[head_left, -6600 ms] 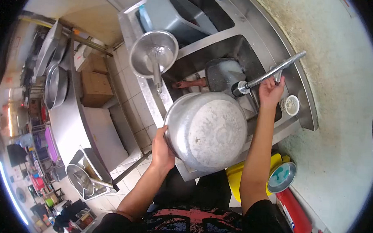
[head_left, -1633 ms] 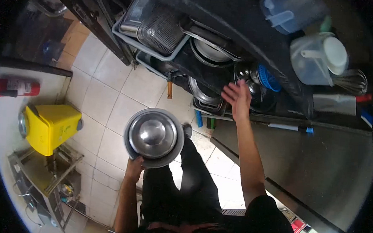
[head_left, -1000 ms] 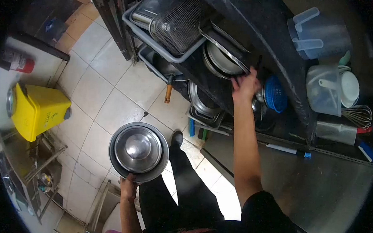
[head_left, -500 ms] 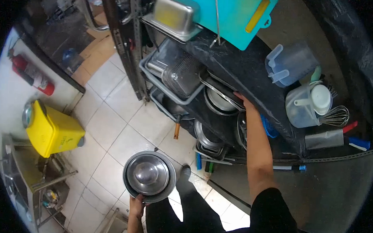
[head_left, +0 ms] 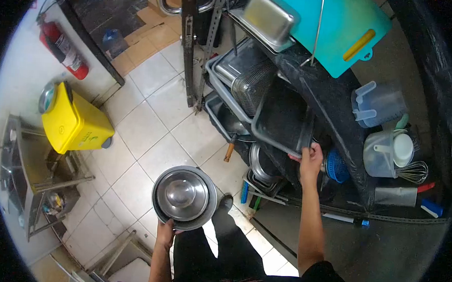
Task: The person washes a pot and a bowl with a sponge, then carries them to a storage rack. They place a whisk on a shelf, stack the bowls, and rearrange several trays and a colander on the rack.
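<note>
My left hand (head_left: 165, 233) grips the rim of a stack of nested metal bowls (head_left: 182, 194), held level above the floor with their insides facing up. At the lower shelf, my right hand (head_left: 311, 160) is closed on the near corner of a dark rectangular baking tray (head_left: 281, 118). The tray is tilted, with its inside towards me. Beside it lie a wire mesh basket (head_left: 251, 91) and metal pans in a grey rack (head_left: 225, 93). A blue plastic basket (head_left: 337, 166) stands just right of my right hand.
The upper shelf (head_left: 328, 105) holds a turquoise cutting board (head_left: 337, 25), a steel container (head_left: 271, 19), a measuring jug (head_left: 379, 105) and a whisk (head_left: 413, 172). A wooden handle (head_left: 229, 152) juts out from the lower shelf. At left stand a yellow bin (head_left: 78, 122) and a fire extinguisher (head_left: 63, 48).
My right hand has drawn the baking tray outward and turned it so its inside shows. The view has swung, so the shelves appear farther right. My left hand still holds the bowls.
</note>
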{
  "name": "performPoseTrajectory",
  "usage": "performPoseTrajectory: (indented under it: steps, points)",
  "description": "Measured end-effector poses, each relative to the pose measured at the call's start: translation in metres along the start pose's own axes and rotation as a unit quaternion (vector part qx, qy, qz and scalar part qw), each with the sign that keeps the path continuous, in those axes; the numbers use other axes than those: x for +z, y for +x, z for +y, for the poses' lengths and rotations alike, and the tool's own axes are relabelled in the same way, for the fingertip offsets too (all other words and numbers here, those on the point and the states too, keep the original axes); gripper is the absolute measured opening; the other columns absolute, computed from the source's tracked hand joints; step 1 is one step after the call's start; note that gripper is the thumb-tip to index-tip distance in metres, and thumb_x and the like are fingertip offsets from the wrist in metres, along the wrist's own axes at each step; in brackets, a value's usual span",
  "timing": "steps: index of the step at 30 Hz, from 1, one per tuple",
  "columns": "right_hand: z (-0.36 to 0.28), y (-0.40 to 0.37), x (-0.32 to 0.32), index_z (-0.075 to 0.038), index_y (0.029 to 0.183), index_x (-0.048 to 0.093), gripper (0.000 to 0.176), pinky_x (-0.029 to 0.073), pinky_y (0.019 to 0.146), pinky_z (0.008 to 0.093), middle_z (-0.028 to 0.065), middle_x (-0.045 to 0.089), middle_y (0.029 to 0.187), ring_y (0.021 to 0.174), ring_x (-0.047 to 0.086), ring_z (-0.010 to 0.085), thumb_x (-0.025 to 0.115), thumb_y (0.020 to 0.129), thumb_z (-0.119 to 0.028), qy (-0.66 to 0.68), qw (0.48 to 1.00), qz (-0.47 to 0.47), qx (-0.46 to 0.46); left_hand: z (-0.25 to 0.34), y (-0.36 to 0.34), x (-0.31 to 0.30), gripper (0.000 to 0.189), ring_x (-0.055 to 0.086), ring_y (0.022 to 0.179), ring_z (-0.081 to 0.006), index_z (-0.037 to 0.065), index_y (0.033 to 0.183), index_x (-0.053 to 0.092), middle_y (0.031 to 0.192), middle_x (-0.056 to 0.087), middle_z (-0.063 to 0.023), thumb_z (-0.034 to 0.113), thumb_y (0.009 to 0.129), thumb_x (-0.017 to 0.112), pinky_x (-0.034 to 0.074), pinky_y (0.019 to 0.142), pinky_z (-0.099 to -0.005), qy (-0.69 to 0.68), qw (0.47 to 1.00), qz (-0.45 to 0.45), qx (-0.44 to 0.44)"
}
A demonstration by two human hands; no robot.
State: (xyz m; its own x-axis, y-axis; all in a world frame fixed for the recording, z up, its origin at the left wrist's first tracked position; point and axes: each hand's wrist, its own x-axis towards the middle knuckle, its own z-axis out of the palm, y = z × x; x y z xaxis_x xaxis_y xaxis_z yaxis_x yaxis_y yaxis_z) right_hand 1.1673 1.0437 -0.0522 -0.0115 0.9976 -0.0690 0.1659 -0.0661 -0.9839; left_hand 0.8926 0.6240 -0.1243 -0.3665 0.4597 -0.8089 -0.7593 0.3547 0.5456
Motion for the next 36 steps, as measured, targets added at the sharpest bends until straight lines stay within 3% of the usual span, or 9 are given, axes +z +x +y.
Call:
performPoseTrajectory:
  steps: [5,12,14,19,23,27,29,31,36]
  points:
    - [0.016,-0.051,0.044,0.003,0.121,0.052,0.028,0.048,0.054,0.0236,0.0102,0.065,0.095,0.073,0.06,0.0111,0.054,0.093,-0.001,-0.036,0.995,-0.087,0.034,0.008,-0.016,0.006,0.054,0.066,0.094,-0.0342,0.002,0.134,0.035,0.118,0.055,-0.0208,-0.003,0.081,0.043,0.063,0.072,-0.0421,-0.011,1.0,0.016,0.016]
    - [0.01,-0.121,0.15,0.007,0.128,0.051,0.035,0.061,0.06,0.0303,0.0138,0.065,0.1,0.073,0.064,0.0189,0.047,0.093,0.0,0.154,0.932,-0.229,0.236,0.006,-0.036,-0.023,0.049,0.066,0.092,-0.0338,-0.001,0.13,0.039,0.108,0.058,-0.0202,-0.006,0.082,0.04,0.063,0.065,-0.0414,-0.051,0.996,0.068,0.003]
    - [0.044,-0.135,0.177,0.005,0.122,0.056,0.031,0.051,0.053,0.0217,0.0123,0.066,0.095,0.063,0.058,0.0121,0.047,0.093,-0.003,0.259,0.835,-0.332,0.355,-0.007,-0.034,-0.049,0.042,0.067,0.088,-0.033,-0.005,0.124,0.044,0.104,0.06,-0.0202,-0.005,0.082,0.04,0.063,0.064,-0.0407,-0.052,0.996,0.076,0.008]
    - [0.107,-0.227,0.273,0.011,0.137,0.035,0.051,0.04,0.04,0.0165,0.0188,0.062,0.099,0.044,0.046,0.0055,0.049,0.091,-0.005,0.594,0.347,-0.356,0.633,-0.03,-0.051,-0.112,0.047,0.063,0.1,-0.0331,-0.002,0.128,0.045,0.116,0.059,-0.017,-0.005,0.081,0.042,0.057,0.085,-0.0468,0.029,0.977,0.191,-0.093]
    - [0.098,-0.26,0.345,0.016,0.134,0.035,0.05,0.039,0.037,0.0187,0.0164,0.057,0.079,0.043,0.045,0.0082,0.049,0.09,-0.004,0.649,0.266,-0.316,0.639,-0.065,-0.081,-0.171,0.05,0.063,0.099,-0.0318,-0.001,0.129,0.045,0.118,0.058,-0.0173,-0.004,0.079,0.046,0.057,0.081,-0.0456,-0.158,0.965,0.208,-0.001]
    - [0.127,-0.202,0.344,0.015,0.102,0.05,0.042,0.034,0.037,0.0175,-0.0008,0.042,0.052,0.042,0.042,0.0041,0.06,0.091,-0.024,0.578,0.502,-0.393,0.509,-0.059,-0.09,-0.192,0.053,0.063,0.098,-0.0318,0.002,0.129,0.047,0.115,0.06,-0.015,-0.001,0.077,0.051,0.057,0.08,-0.0475,-0.187,0.96,0.207,0.012]
    - [0.143,-0.148,0.333,0.013,0.103,0.051,0.052,0.038,0.042,0.0152,0.0003,0.048,0.06,0.044,0.042,0.0029,0.061,0.092,-0.037,0.584,0.5,-0.426,0.478,-0.077,-0.091,-0.217,0.052,0.064,0.098,-0.0318,0.003,0.129,0.048,0.114,0.061,-0.0137,0.001,0.077,0.053,0.057,0.081,-0.0492,-0.166,0.966,0.199,0.005]
    - [0.13,-0.101,0.326,0.008,0.111,0.049,0.048,0.039,0.044,0.0142,0.0053,0.055,0.082,0.05,0.044,0.0016,0.058,0.094,-0.036,0.568,0.608,-0.354,0.427,-0.134,-0.083,-0.283,0.054,0.046,0.126,-0.0253,0.0,0.137,0.046,0.137,0.052,-0.01,0.036,0.097,0.053,0.029,0.113,-0.0454,-0.133,0.972,0.196,-0.018]
    - [0.099,0.0,0.336,0.002,0.12,0.049,0.037,0.031,0.039,0.0167,0.004,0.049,0.075,0.044,0.035,0.0047,0.051,0.098,-0.027,0.632,0.649,-0.248,0.342,-0.07,-0.074,-0.237,0.042,0.053,0.114,-0.0273,0.001,0.127,0.054,0.124,0.06,-0.0087,0.03,0.096,0.051,0.04,0.102,-0.0427,-0.141,0.974,0.175,-0.008]
